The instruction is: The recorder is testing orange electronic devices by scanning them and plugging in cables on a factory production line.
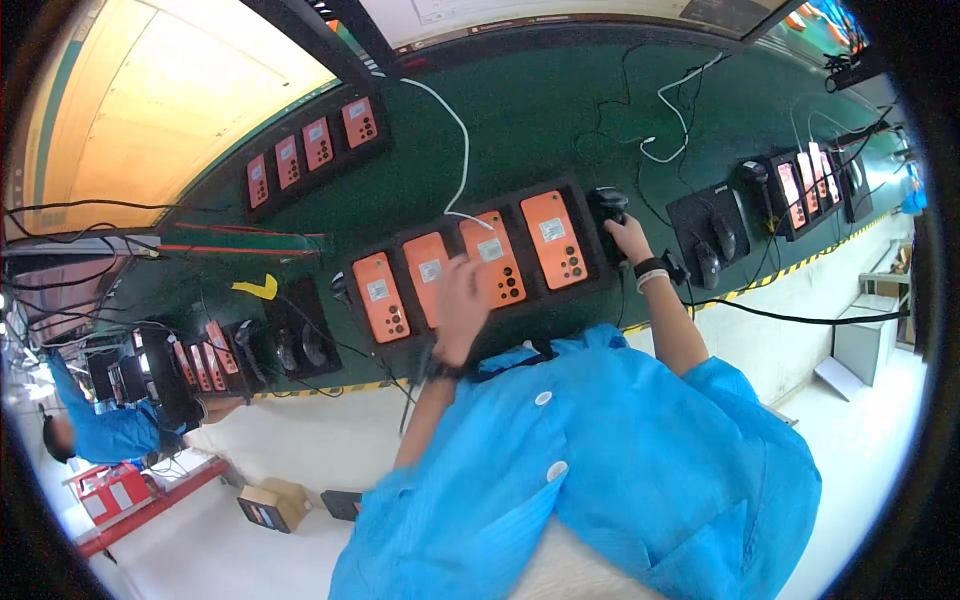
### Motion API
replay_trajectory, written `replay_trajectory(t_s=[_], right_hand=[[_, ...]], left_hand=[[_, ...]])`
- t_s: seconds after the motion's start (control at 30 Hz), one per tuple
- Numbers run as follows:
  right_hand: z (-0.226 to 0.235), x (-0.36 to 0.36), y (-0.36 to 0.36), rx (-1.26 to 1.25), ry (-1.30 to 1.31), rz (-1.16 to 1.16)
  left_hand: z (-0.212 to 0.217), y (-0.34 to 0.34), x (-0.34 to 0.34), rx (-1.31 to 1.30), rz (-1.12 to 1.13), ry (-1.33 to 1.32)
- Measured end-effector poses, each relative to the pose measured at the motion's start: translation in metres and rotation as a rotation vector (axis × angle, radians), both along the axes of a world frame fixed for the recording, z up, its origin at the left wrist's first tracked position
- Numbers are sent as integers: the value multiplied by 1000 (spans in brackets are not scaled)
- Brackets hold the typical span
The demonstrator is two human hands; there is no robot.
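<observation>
A black foam tray [585, 215] lies on the green bench in front of me. In it lie several orange phones, backs up with a white label on each; the rightmost is this phone [548, 232]. My left hand [465, 308], smeared by motion, is over the middle of the tray and partly covers a phone [423, 262]. A white cable [465, 150] ends at the top of the phone [490, 250] right of that hand. Beside the tray's right end, my right hand [630, 240] grips a black handheld barcode scanner [608, 201].
A second tray [375, 150] of orange phones stands at the far left, below a monitor. To the right are a black mat [706, 222] with mice, another scanner [755, 178] and a phone tray [795, 232]. A person in blue [110, 430] works further left.
</observation>
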State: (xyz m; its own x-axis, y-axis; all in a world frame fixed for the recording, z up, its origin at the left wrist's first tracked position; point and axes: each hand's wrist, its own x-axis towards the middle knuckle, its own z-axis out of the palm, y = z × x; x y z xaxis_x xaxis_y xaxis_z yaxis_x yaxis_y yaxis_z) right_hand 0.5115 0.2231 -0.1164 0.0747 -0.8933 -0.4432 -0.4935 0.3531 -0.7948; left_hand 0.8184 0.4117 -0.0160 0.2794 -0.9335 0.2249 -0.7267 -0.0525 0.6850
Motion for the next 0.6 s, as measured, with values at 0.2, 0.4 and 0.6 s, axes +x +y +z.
replay_trajectory(t_s=[0.2, 0.4, 0.6], right_hand=[[100, 8, 31, 73, -114, 29], [148, 20, 69, 116, -168, 165], [128, 37, 78, 143, -231, 207]], left_hand=[[-26, -113, -48, -66, -157, -296], [-47, -127, -41, 9, -234, -315], [-47, -131, -42, 57, -232, -334]])
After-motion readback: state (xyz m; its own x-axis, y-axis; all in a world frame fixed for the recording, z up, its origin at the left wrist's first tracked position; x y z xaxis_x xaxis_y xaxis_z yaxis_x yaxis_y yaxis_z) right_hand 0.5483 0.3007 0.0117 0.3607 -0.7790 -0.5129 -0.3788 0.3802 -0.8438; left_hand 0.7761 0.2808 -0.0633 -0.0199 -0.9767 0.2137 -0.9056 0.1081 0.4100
